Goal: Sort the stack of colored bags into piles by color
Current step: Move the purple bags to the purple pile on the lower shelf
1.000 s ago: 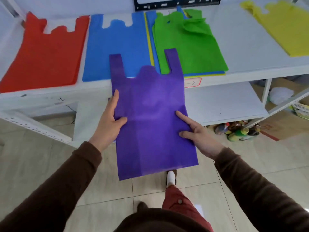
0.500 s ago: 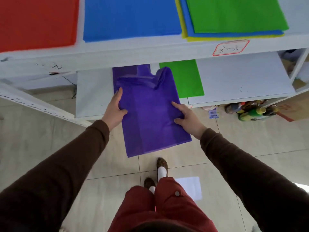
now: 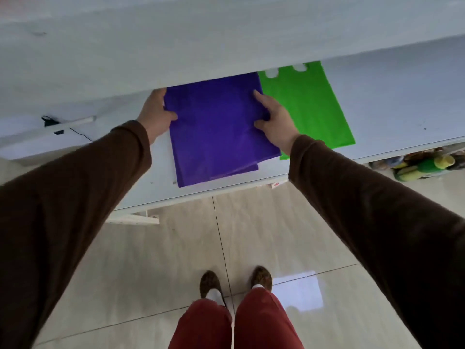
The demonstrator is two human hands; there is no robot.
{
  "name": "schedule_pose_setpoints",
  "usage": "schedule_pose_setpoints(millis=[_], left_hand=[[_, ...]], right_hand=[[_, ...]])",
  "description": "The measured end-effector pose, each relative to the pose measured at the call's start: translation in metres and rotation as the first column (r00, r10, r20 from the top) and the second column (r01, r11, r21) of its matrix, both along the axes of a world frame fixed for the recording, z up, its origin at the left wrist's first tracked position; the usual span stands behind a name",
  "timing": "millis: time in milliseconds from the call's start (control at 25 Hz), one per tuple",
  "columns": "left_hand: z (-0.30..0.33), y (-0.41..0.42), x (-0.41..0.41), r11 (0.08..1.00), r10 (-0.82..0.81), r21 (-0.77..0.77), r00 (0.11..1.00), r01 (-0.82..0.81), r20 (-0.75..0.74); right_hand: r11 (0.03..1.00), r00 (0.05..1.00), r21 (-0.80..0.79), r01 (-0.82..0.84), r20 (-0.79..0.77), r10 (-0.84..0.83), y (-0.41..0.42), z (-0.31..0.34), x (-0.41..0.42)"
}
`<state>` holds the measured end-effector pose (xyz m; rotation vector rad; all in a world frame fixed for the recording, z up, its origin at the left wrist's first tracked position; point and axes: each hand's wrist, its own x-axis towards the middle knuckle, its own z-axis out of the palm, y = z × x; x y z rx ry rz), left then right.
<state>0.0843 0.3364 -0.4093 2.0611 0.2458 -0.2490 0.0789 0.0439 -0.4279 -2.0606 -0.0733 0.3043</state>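
Dark brown long sleeves, rust-red trousers, brown shoes, white socks.

Purple bag: we see it flat on the lower shelf, far end hidden.
Green bag: flat, touching its right edge.
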Motion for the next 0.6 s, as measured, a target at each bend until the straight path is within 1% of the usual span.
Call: schedule_pose_setpoints(millis=[80, 200, 240, 320, 400, 520, 600], left_hand=[[-0.018, 0.013, 0.024, 0.999, -0.015, 0.033, 1.000, 0.014, 0.015], [-0.063, 0.025, 0.042, 0.998, -0.014, 0.055, 1.000, 0.014, -0.004], [-0.082, 0.027, 0.041, 0.998, 0.003, 0.064, 1.000, -0.002, -0.026], [-0.117, 0.028, 0.037, 0.995, 0.052, 0.083, 0.997, -0.047, -0.055], [-0.140, 0.027, 0.035, 0.991, 0.089, 0.106, 0.996, -0.086, -0.027], [-0.149, 0.025, 0.035, 0.982, 0.072, 0.175, 0.997, -0.077, 0.040], [-0.149, 0.023, 0.033, 0.967, 0.054, 0.247, 0.997, -0.068, 0.063]], right_hand=[[0.995, 0.999, 0.086, 0.042, -0.021, -0.041, 0.014, -0.023, 0.020], [0.989, 0.994, 0.105, 0.099, -0.060, -0.093, 0.026, -0.063, 0.032], [0.991, 0.992, 0.078, 0.107, -0.079, -0.101, 0.026, -0.076, 0.030], [0.996, 0.992, -0.032, 0.085, -0.096, -0.088, 0.027, -0.103, 0.021], [0.992, 0.997, -0.117, 0.040, -0.067, -0.048, 0.028, -0.123, 0.013], [0.980, 1.000, -0.195, 0.025, 0.022, -0.021, 0.030, -0.133, 0.009], [0.971, 0.999, -0.238, 0.020, 0.051, -0.008, 0.031, -0.133, 0.008]])
